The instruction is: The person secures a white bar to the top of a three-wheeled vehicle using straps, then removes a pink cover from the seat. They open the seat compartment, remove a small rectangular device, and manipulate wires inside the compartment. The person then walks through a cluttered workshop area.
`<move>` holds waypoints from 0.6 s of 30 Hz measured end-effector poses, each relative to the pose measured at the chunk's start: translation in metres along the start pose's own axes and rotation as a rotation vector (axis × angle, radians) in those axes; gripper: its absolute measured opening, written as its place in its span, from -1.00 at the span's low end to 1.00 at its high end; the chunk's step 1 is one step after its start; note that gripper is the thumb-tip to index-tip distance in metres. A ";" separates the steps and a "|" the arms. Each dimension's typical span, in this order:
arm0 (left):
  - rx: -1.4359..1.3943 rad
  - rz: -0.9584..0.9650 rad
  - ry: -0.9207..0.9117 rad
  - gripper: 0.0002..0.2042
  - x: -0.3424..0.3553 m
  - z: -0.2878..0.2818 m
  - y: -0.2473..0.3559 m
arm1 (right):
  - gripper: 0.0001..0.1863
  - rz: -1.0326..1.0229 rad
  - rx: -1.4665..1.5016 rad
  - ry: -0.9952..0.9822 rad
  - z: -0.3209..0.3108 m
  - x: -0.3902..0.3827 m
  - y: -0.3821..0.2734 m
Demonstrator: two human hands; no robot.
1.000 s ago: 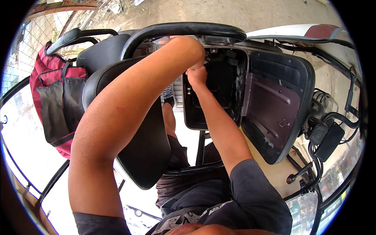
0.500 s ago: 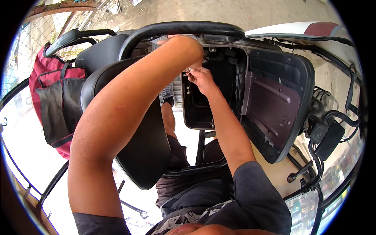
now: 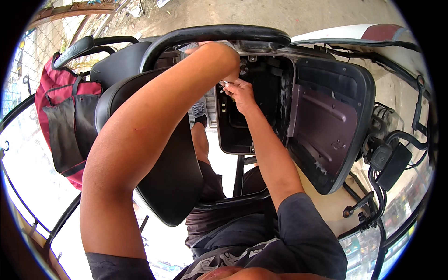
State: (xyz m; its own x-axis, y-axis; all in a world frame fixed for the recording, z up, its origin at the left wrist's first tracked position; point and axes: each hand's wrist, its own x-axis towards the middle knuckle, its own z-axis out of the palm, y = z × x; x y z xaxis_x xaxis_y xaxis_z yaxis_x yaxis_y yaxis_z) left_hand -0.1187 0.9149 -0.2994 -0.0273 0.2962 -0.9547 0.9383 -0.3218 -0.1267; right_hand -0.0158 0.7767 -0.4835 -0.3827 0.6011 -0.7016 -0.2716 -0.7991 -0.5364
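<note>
My right hand [image 3: 240, 92] is raised at the upper left corner of an open black storage compartment [image 3: 252, 126] on a scooter, fingers pinched on a small metal part [image 3: 224, 84]. My left arm arches over the seat, and my left hand [image 3: 232, 73] bends down at the wrist to the same spot. Its fingers are hidden behind the wrist. The compartment's dark lid [image 3: 326, 130] hangs open to the right.
A black seat [image 3: 168, 182] stands tipped up under my left arm, with a black grab rail [image 3: 210, 33] curving above it. A red and grey bag [image 3: 60, 116] hangs at the left. Cables and a black lever assembly [image 3: 387, 161] sit at the right. My shoe [image 3: 200, 112] shows below.
My right hand has come out of the compartment's inside, up and left to meet my left hand, and now pinches the small metal part. My left arm has barely moved.
</note>
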 end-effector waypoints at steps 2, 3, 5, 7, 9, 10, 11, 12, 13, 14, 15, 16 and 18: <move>0.017 -0.001 0.006 -0.68 0.005 0.000 0.002 | -0.77 0.002 0.100 0.019 0.004 0.002 0.003; 0.024 0.000 0.010 -0.67 0.007 0.000 0.003 | -0.79 -0.008 0.162 0.026 0.005 0.004 0.006; 0.044 -0.028 0.029 -0.66 0.010 0.004 0.003 | -0.81 0.020 0.232 0.056 0.015 0.004 0.009; 0.048 -0.021 0.026 -0.66 0.015 0.007 0.003 | -0.82 0.059 0.305 0.124 0.023 0.004 0.010; 0.041 0.018 0.001 -0.66 0.017 0.006 0.002 | -0.83 0.068 0.406 0.145 0.029 0.008 0.012; 0.024 -0.015 0.013 -0.65 0.024 0.008 0.003 | -0.84 0.071 0.455 0.158 0.032 0.010 0.013; 0.007 -0.046 0.024 -0.65 0.034 0.012 0.006 | -0.84 0.074 0.505 0.172 0.034 0.012 0.014; -0.034 -0.122 0.020 -0.65 0.030 0.023 0.000 | -0.83 0.082 0.526 0.136 0.050 0.008 0.017; -0.115 -0.086 0.019 -0.65 0.014 0.013 -0.002 | -0.83 0.060 0.554 0.141 0.052 0.011 0.018; -0.191 -0.048 0.015 -0.65 -0.017 -0.005 -0.004 | -0.82 0.038 0.586 0.149 0.053 0.013 0.019; -0.201 -0.026 -0.020 -0.62 -0.024 -0.011 -0.005 | -0.79 0.027 0.617 0.164 0.055 0.015 0.018; -0.213 -0.005 -0.056 -0.59 -0.031 -0.016 -0.005 | -0.79 0.040 0.626 0.193 0.058 0.016 0.017; -0.096 0.013 -0.189 -0.48 -0.021 -0.015 -0.002 | -0.77 0.065 0.645 0.252 0.062 0.017 0.016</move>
State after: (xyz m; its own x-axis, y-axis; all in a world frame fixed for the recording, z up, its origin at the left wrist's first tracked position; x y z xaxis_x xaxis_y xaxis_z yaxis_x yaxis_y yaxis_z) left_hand -0.1150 0.9228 -0.2747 -0.0707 0.1153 -0.9908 0.9674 -0.2342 -0.0963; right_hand -0.0810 0.7731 -0.4749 -0.2205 0.4746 -0.8522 -0.7551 -0.6360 -0.1588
